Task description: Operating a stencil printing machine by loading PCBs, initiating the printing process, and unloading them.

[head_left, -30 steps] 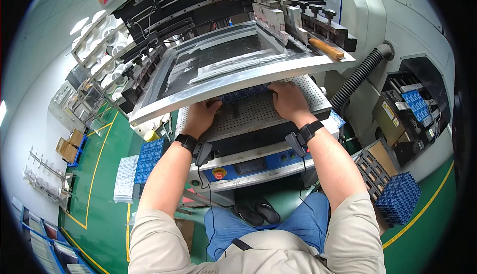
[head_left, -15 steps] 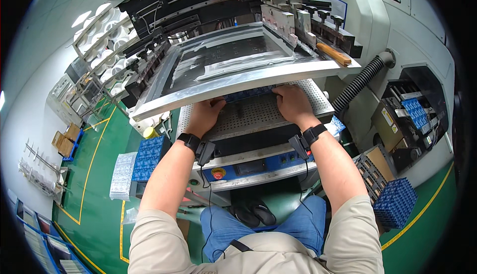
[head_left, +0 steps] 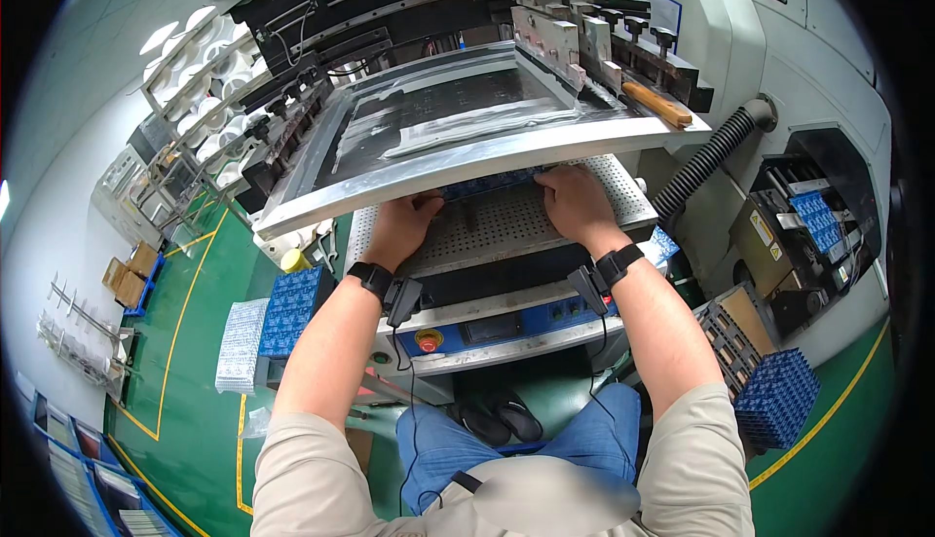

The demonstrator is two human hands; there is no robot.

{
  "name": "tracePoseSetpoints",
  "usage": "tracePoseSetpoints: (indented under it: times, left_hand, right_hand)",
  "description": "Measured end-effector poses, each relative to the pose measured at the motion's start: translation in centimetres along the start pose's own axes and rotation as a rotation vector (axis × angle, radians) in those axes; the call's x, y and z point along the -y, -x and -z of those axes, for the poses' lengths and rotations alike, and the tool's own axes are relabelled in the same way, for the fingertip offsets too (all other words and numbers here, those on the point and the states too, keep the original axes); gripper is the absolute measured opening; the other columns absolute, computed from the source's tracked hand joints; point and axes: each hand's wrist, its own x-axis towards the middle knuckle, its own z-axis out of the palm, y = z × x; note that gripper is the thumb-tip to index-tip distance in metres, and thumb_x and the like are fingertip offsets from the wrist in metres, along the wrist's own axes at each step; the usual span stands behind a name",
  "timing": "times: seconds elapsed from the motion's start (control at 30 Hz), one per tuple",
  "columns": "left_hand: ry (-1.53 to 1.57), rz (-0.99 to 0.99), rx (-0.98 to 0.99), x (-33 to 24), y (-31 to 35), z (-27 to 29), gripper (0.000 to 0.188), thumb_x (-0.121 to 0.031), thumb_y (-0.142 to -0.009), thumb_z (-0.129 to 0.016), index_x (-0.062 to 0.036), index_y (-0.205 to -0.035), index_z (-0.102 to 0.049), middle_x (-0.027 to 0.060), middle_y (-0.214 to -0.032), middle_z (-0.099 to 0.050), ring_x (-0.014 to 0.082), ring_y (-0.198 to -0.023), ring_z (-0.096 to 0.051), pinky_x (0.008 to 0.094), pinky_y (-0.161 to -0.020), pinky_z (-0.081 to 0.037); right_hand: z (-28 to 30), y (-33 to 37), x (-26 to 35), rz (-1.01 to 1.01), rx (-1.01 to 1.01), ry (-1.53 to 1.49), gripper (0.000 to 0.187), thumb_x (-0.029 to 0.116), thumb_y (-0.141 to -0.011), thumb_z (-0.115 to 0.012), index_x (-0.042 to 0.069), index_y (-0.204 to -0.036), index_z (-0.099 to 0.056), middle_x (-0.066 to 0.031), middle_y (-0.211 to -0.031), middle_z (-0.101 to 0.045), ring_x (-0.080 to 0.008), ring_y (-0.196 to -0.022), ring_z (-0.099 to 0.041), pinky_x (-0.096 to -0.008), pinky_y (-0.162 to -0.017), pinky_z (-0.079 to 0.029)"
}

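Observation:
My left hand (head_left: pixel 405 228) and my right hand (head_left: pixel 577 204) reach under the raised metal frame of a stencil (head_left: pixel 467 169). Between them lies a blue circuit board panel (head_left: pixel 495 183) on a perforated metal table (head_left: pixel 487 230). Each hand is closed at one end of the panel, the left at its left end, the right at its right end. The frame hides some fingertips and the panel's far part. Grey paste is smeared across the stencil sheet (head_left: pixel 458 109). Both wrists wear black bands with small cabled devices.
A wooden-handled spatula (head_left: pixel 657 104) rests on the frame's right corner. Below the table, the control panel has a red emergency button (head_left: pixel 428 341). Stacks of blue panels stand left (head_left: pixel 292 308) and right (head_left: pixel 776 398). A black corrugated hose (head_left: pixel 716 160) runs at the right.

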Motion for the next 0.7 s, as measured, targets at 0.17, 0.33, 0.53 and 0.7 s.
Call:
tracePoseSetpoints:
  times: [0.17,0.33,0.53,0.7]
  left_hand:
    - [0.010,0.002,0.003,0.1,-0.1,-0.1,0.019,-0.013,-0.089,-0.072,-0.0020,-0.105,-0.072,0.0112,-0.094,-0.074,0.0202,-0.087,-0.070,0.0318,-0.082,-0.053]
    - [0.014,0.012,-0.001,0.2,0.0,-0.1,0.020,-0.013,-0.089,-0.072,-0.0017,-0.105,-0.072,0.0119,-0.095,-0.074,0.0205,-0.087,-0.070,0.0318,-0.081,-0.053]
    - [-0.111,-0.011,-0.011,-0.6,0.0,-0.2,0.020,-0.012,-0.089,-0.071,-0.0023,-0.107,-0.072,0.0148,-0.095,-0.074,0.0238,-0.087,-0.071,0.0318,-0.079,-0.054]
    - [-0.127,-0.124,0.021,-1.3,0.5,-0.2,0.023,-0.011,-0.089,-0.069,-0.0063,-0.111,-0.073,0.0166,-0.104,-0.073,0.0291,-0.101,-0.068,0.0376,-0.090,-0.052]
  right_hand:
    - [0.0,0.2,-0.1,0.023,-0.007,0.011,0.024,0.010,-0.091,-0.053,0.004,-0.103,-0.074,-0.0161,-0.103,-0.070,-0.0336,-0.105,-0.063,-0.0445,-0.104,-0.044]
    - [0.3,0.1,0.2,0.020,0.011,0.008,0.024,0.011,-0.091,-0.053,0.004,-0.103,-0.074,-0.0163,-0.104,-0.070,-0.0333,-0.106,-0.063,-0.0439,-0.105,-0.043]
    - [0.2,0.2,0.1,0.025,0.013,0.005,0.024,0.011,-0.091,-0.054,0.005,-0.104,-0.074,-0.0162,-0.104,-0.070,-0.0332,-0.107,-0.063,-0.0440,-0.105,-0.043]
    - [0.0,0.3,0.0,0.027,-0.013,-0.001,0.024,0.011,-0.091,-0.054,0.004,-0.104,-0.073,-0.0161,-0.103,-0.070,-0.0334,-0.106,-0.063,-0.0443,-0.104,-0.043]
